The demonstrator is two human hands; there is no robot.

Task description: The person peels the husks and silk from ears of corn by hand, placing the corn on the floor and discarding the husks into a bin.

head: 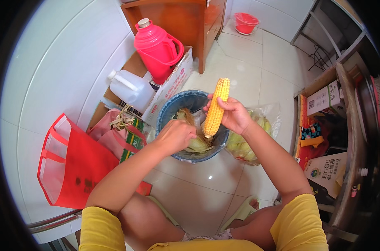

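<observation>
A husked ear of yellow corn is in my right hand, tilted above the right part of a blue bin. My thumb presses on its kernels and the fingers wrap behind. My left hand is over the bin's left side with its fingers curled closed; no object shows in it, though a thin strand could be hidden. Beneath both hands, green corn husks and brown corn silk lie in the lined bin. Right of the bin, a clear plastic bag holds corn in green husks.
At left stand a red tote bag, a translucent plastic jug and a pink thermos flask in a cardboard box. A wooden cabinet and red basin are behind. A shelf with boxes lines the right.
</observation>
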